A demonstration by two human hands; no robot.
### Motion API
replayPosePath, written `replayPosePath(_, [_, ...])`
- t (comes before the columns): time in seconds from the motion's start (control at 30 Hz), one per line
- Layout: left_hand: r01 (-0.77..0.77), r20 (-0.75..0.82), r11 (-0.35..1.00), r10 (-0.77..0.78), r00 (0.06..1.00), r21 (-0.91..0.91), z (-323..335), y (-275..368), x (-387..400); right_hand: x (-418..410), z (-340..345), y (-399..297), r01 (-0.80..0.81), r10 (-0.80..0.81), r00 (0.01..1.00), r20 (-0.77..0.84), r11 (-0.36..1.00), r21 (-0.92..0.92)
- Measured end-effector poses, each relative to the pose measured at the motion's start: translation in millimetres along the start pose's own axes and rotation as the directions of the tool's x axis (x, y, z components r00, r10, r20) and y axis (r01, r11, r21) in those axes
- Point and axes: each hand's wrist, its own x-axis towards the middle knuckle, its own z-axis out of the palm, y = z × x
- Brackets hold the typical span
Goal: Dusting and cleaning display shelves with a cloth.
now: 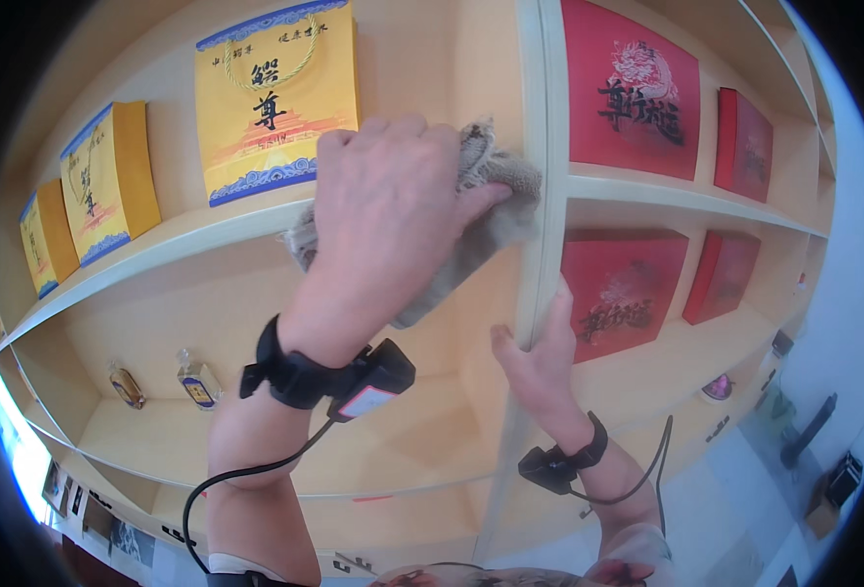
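Observation:
My left hand [388, 198] is closed around a grey-brown terry cloth [502, 180]. The cloth lies at the front of a wooden shelf board [175, 257] and reaches to the upright divider [543, 110] of the shelving. Lower down, my right hand [549, 352] grips the front edge of that divider, thumb on its left side and fingers on its right. Just behind my left hand stands a large yellow gift bag [274, 110] with blue borders and a gold rope handle.
Two smaller yellow bags [102, 183] [43, 235] stand further left. Red boxes [634, 95] fill compartments right of the divider. Below are two glass bottles [198, 381] [125, 385]. A purple ornament [718, 387] sits lower right. Black cables [256, 469] hang from my wrist straps.

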Motion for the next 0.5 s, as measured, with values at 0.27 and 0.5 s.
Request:
replayPosePath(0.27, [-0.033, -0.052, 0.64, -0.012, 0.999, -0.768, -3, 32, -84, -32, -35, -46, 0.658, -0.658, 0.751, 0.055, 0.739, -0.143])
replayPosePath(0.5, [0.205, 0.256, 0.24, 0.204, 0.945, -0.949, -25, 23, -116, 3, -41, -60, 0.719, -0.71, 0.693, 0.124, 0.672, -0.175])
